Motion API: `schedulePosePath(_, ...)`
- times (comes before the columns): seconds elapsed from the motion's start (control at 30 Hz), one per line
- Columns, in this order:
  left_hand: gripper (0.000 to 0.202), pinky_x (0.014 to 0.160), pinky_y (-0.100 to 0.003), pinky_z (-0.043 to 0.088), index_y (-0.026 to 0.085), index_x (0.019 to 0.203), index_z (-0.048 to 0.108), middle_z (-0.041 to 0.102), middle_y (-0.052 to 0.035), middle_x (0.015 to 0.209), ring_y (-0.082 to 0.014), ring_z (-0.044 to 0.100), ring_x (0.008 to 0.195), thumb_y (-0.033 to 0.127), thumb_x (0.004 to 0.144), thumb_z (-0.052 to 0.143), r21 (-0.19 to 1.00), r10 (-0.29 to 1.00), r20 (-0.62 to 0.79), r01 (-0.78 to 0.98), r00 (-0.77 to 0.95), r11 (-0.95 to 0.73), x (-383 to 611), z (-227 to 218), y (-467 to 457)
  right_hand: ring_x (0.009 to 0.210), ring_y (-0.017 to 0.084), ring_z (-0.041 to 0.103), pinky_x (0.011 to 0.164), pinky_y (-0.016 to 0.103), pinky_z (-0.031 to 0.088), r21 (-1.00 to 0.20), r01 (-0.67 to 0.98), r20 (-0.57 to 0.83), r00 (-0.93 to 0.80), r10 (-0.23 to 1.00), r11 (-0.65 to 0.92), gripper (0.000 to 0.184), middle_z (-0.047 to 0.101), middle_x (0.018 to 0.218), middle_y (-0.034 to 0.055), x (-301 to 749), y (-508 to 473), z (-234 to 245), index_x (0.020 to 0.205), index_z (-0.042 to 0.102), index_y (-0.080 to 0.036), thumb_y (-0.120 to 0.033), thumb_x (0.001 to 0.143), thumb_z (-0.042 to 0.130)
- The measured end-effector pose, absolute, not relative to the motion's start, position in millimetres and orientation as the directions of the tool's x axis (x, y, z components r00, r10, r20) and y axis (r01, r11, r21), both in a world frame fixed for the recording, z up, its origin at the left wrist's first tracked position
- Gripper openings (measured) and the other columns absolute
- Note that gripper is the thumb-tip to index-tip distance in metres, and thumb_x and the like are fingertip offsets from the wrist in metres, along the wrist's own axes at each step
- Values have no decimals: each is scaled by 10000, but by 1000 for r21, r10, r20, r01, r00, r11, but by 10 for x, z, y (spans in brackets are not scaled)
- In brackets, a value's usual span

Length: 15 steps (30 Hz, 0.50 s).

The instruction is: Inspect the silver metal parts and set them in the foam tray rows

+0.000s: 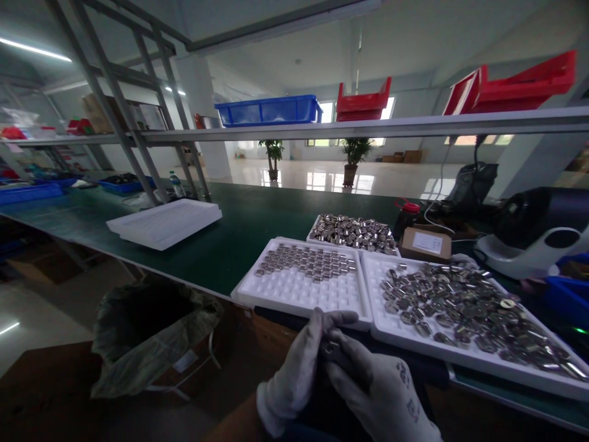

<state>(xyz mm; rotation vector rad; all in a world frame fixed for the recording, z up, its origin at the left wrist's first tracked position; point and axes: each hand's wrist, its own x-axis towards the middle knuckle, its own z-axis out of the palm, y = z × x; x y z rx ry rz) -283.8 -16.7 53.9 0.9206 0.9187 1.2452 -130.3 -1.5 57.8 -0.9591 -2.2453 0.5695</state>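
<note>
Both my hands wear white gloves and meet low in the view, below the table's edge. My left hand (299, 368) and my right hand (377, 387) are closed together around a small metal part (330, 350), pinched between their fingertips. Just beyond them lies a white compartment tray (299, 294) with several small metal parts set in rows in its far half. To its right a second white tray (460, 353) holds a loose heap of metal parts (460, 304). A third tray of metal parts (354, 232) sits behind.
The green worktable (221, 239) runs left, with a stack of white trays (163, 224) on it. A small cardboard box (426, 244), a dark bottle with red cap (405, 218) and a white machine (534, 236) stand at right. A bagged bin (147, 331) is at lower left. Overhead shelf carries blue and red bins.
</note>
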Motion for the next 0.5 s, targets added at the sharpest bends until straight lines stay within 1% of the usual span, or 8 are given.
schedulePosePath(0.07, 881, 842, -343, 517, 103, 1126, 742, 724, -134, 932, -246, 667, 883, 814, 924, 263, 916, 961, -126, -344, 246, 208, -2852, 579, -165, 980, 164, 760, 848, 185, 590, -674, 448, 269, -590, 761, 587, 401, 789, 1099, 23, -1283, -14, 634, 1324, 669, -240, -293, 936, 581)
schedulePosePath(0.1, 890, 814, -336, 519, 90, 1041, 760, 724, -137, 891, -243, 671, 849, 817, 923, 260, 922, 957, -131, -323, 257, 213, -2846, 585, -159, 995, 167, 756, 859, 190, 589, -692, 451, 239, -594, 769, 563, 416, 790, 1095, 20, -1278, -26, 643, 1338, 661, -250, -300, 931, 588)
schedulePosePath(0.13, 864, 793, -322, 516, 92, 983, 767, 724, -132, 868, -233, 671, 829, 805, 930, 282, 936, 969, -120, -301, 215, 183, -2832, 582, -153, 1001, 171, 755, 861, 195, 589, -700, 461, 231, -576, 784, 546, 424, 791, 1087, 20, -1277, -46, 639, 1350, 651, -257, -312, 935, 581)
schedulePosePath(0.2, 786, 727, -285, 500, 113, 929, 769, 700, -90, 785, -195, 646, 748, 776, 939, 347, 956, 997, -72, -284, 26, 76, -2786, 557, -143, 959, 173, 766, 818, 195, 594, -701, 493, 283, -470, 836, 515, 379, 799, 1035, 30, -1287, -108, 597, 1312, 666, -258, -363, 977, 523)
schedulePosePath(0.27, 744, 635, -258, 465, 133, 890, 770, 630, -41, 667, -155, 579, 630, 780, 919, 404, 957, 987, -34, -290, -159, -13, -2734, 525, -138, 868, 171, 776, 724, 184, 587, -709, 513, 355, -332, 874, 484, 353, 800, 956, 38, -1310, -182, 526, 1212, 699, -255, -406, 1015, 447)
schedulePosePath(0.33, 732, 590, -248, 434, 137, 794, 766, 589, -28, 612, -136, 529, 575, 782, 905, 436, 958, 969, -6, -278, -247, -65, -2690, 495, -139, 781, 169, 770, 669, 186, 570, -730, 516, 372, -252, 893, 449, 364, 788, 879, 36, -1336, -240, 453, 1099, 718, -256, -424, 1030, 403)
schedulePosePath(0.43, 748, 603, -262, 444, 146, 619, 712, 613, -53, 596, -145, 536, 572, 758, 929, 413, 961, 951, 20, -256, -309, -103, -2645, 437, -143, 672, 161, 736, 656, 184, 565, -774, 489, 288, -295, 911, 403, 395, 764, 804, 36, -1364, -273, 380, 1032, 732, -241, -467, 1023, 408)
schedulePosePath(0.5, 736, 610, -271, 453, 163, 566, 677, 621, -56, 592, -154, 544, 582, 735, 944, 410, 956, 926, 29, -262, -377, -136, -2622, 391, -142, 709, 163, 737, 708, 181, 573, -812, 444, 237, -342, 909, 378, 429, 782, 893, 66, -1378, -279, 360, 1063, 740, -217, -500, 1016, 421)
